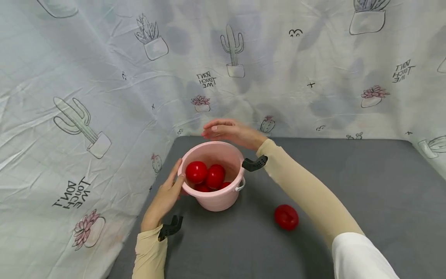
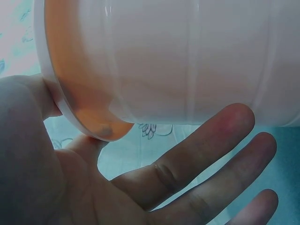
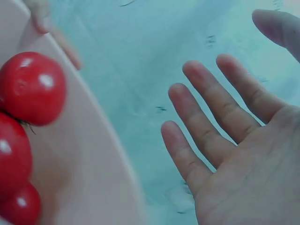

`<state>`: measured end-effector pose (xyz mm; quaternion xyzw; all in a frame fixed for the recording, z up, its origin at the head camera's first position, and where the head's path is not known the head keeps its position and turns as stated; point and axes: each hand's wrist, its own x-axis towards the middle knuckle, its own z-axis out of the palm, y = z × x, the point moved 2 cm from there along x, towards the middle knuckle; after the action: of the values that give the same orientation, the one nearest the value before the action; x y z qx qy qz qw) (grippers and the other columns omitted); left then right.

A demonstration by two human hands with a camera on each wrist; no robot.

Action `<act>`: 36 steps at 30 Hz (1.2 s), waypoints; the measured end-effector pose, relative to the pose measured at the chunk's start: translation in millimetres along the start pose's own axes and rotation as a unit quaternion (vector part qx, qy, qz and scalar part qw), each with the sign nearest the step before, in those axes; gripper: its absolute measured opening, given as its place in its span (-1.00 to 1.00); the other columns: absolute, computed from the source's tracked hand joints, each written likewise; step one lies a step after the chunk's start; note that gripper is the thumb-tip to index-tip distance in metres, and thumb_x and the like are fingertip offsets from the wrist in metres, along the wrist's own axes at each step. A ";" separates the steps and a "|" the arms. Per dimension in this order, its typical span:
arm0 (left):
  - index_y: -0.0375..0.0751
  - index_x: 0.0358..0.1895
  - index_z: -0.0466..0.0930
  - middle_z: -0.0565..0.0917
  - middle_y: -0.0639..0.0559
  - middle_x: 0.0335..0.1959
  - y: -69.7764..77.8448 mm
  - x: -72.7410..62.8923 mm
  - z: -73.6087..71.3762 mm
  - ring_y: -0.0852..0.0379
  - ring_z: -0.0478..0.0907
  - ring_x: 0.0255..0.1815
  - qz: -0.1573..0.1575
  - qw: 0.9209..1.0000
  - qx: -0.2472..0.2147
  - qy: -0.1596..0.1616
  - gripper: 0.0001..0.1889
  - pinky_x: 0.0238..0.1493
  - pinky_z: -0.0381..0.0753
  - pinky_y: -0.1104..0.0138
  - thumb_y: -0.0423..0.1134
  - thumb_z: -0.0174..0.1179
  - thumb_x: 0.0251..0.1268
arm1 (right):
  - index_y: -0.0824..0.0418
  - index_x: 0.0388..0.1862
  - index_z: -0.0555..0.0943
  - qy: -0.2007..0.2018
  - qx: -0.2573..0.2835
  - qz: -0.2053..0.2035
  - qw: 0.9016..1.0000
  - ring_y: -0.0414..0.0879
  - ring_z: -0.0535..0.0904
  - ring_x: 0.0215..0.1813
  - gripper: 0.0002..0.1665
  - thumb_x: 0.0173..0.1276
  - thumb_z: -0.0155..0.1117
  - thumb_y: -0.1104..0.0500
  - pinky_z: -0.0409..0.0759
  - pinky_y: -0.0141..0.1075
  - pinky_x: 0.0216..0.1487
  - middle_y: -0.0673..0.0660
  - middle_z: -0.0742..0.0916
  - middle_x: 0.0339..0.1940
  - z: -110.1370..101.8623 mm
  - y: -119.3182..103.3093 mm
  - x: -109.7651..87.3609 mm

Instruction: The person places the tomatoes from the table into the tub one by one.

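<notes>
A pink bucket [image 1: 216,201] stands on the grey table with several red tomatoes [image 1: 196,172] inside. My left hand [image 1: 168,197] grips the bucket's left rim. In the left wrist view, its thumb and index finger are at the rim [image 2: 65,105], while the other fingers [image 2: 201,150] stretch along below the outer wall. Beyond the bucket's far rim, my right hand [image 1: 234,132] is held with nothing in it. The right wrist view shows its palm and spread fingers [image 3: 201,140] beside the bucket wall [image 3: 89,140], apart from the tomatoes [image 3: 35,89].
One more tomato [image 1: 286,217] lies on the grey table [image 1: 348,174], right of the bucket and near the right forearm. A white handle [image 1: 240,185] hangs at the bucket's right side. Cactus-printed cloth [image 1: 265,77] hangs behind the table and along its left.
</notes>
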<state>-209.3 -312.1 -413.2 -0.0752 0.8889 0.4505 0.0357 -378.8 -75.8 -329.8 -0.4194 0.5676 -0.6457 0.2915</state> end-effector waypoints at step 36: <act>0.62 0.59 -0.20 0.70 -0.16 0.14 0.8 -5.1 -0.5 0.06 0.70 -0.04 0.002 1.000 0.010 0.001 -0.37 0.06 0.67 0.02 0.31 -0.24 0.56 | 0.30 0.36 0.48 0.136 -0.129 0.029 0.982 -0.08 0.56 0.36 -0.55 0.53 0.10 0.30 0.49 -0.42 0.33 0.41 0.58 0.33 5.7 122.8 -248.6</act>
<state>-204.4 -311.6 -411.6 -0.0738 0.8937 0.4412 0.0343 -267.2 110.6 -502.3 -0.3447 0.6924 -0.6096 0.1735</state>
